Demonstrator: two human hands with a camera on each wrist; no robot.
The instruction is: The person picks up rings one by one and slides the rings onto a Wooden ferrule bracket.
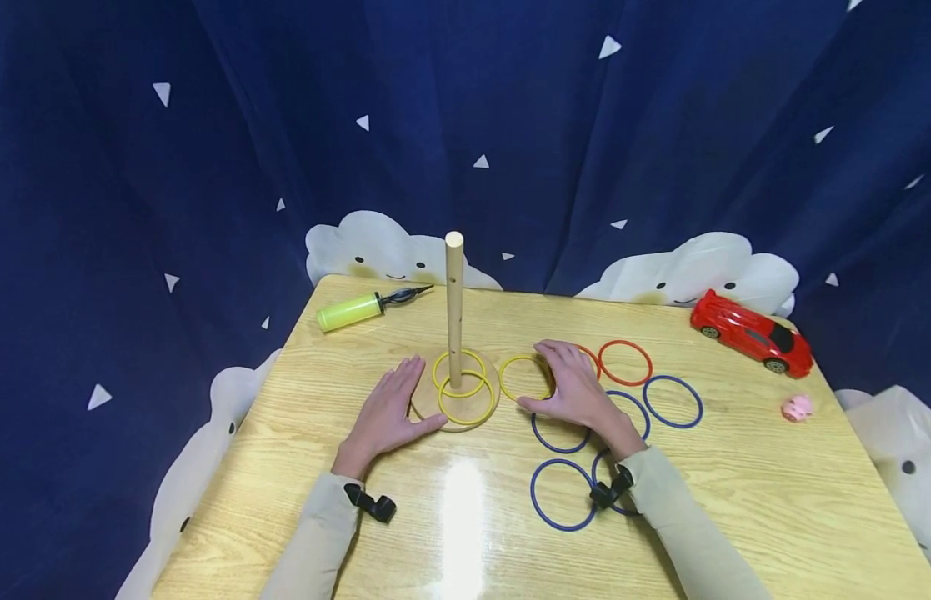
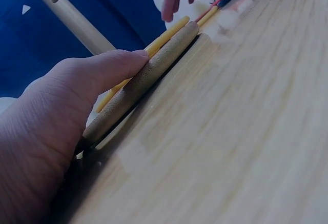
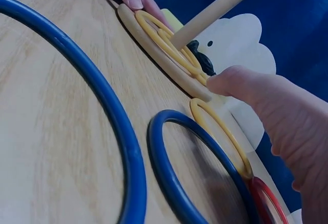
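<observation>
A wooden base (image 1: 468, 407) carries an upright pole (image 1: 454, 317), with two overlapping yellow rings (image 1: 465, 422) lying around its foot. My left hand (image 1: 386, 412) touches the left edge of the base, fingers extended and thumb along the front edge. In the left wrist view, the thumb lies over the rim beside a yellow ring (image 2: 169, 35). Right of the base, my right hand (image 1: 573, 387) is spread, thumb apart from the fingers, above another yellow ring (image 1: 501, 375). It covers part of that ring and of a red ring (image 1: 588, 354); nothing shows in its grasp.
A second red ring (image 1: 626, 342) and several blue rings (image 1: 563, 528) lie on the table right of the base, some under my right forearm. A yellow-green hand pump (image 1: 352, 313) lies back left. A red toy car (image 1: 750, 333) and pink pig figure (image 1: 797, 407) are at right.
</observation>
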